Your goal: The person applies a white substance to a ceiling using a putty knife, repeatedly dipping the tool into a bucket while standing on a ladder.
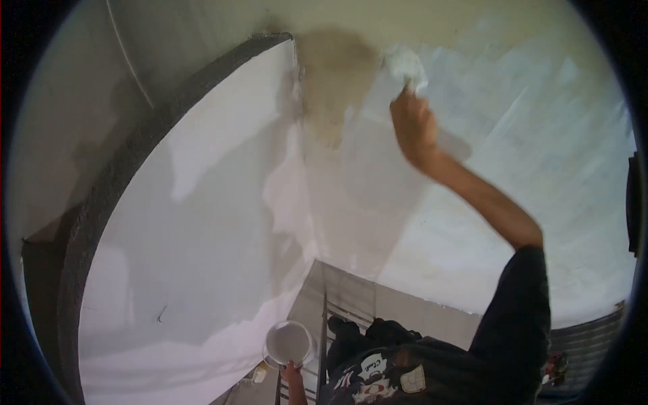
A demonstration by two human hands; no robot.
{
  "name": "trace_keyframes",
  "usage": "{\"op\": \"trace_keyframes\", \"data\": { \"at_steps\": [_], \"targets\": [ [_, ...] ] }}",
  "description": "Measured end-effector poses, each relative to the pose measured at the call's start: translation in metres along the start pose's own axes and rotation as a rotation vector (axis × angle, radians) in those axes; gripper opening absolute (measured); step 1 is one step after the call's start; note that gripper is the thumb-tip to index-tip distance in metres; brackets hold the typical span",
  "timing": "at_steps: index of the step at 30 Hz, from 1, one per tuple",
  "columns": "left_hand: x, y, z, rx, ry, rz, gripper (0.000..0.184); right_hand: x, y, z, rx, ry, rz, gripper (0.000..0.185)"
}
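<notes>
My right hand (415, 125) is raised high against the wall, fingers closed round the short handle of a paintbrush (406, 65). The brush's broad head is covered in white and slightly blurred, pressed to the wall at the border between white and bare beige. Low down, my left hand (292, 373) grips the near rim of a round white bucket (289, 341). From above, the bucket's inside looks pale grey; how full it is I cannot make out.
White coating covers much of the right wall (513, 155), with beige above and beside the corner. A white partition (202, 236) with a dark curved edge (128, 162) stands at left. Below me are metal rungs (347, 312) and a grey floor (432, 314).
</notes>
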State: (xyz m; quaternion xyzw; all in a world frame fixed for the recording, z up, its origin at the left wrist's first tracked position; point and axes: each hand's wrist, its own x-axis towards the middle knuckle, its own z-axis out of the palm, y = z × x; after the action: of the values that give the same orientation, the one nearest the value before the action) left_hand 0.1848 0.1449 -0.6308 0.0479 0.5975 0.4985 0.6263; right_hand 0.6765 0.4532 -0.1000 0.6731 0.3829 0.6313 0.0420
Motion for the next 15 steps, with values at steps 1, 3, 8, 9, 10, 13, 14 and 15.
{"op": "trace_keyframes", "data": {
  "at_steps": [1, 3, 8, 9, 10, 13, 14, 15],
  "targets": [
    [0.000, 0.000, 0.000, 0.002, -0.014, -0.003, 0.042, -0.022, -0.017, 0.015, -0.027, 0.116, 0.086, 0.006],
    [0.001, 0.000, -0.004, 0.009, -0.040, -0.003, 0.041, -0.050, -0.034, 0.004, -0.070, -0.274, -0.071, 0.030],
    [0.008, -0.003, -0.017, 0.195, 0.094, -0.083, 0.044, -0.134, -0.096, 0.011, 0.066, -0.573, -0.097, 0.027],
    [0.011, -0.005, -0.018, 0.196, 0.106, -0.086, 0.046, -0.144, -0.106, 0.016, 0.120, -0.622, -0.071, 0.024],
    [0.014, -0.006, -0.018, 0.197, 0.125, -0.091, 0.048, -0.145, -0.113, 0.017, 0.177, -0.671, -0.048, 0.021],
    [0.026, -0.012, -0.027, 0.212, 0.172, -0.101, 0.054, -0.136, -0.096, 0.023, 0.528, -0.864, -0.096, 0.021],
    [0.030, -0.015, -0.033, 0.218, 0.192, -0.108, 0.056, -0.125, -0.082, 0.025, 0.593, -0.886, -0.096, 0.017],
    [0.036, -0.018, -0.041, 0.223, 0.219, -0.116, 0.058, -0.106, -0.062, 0.025, 0.657, -0.910, -0.096, 0.014]
  ]
}}
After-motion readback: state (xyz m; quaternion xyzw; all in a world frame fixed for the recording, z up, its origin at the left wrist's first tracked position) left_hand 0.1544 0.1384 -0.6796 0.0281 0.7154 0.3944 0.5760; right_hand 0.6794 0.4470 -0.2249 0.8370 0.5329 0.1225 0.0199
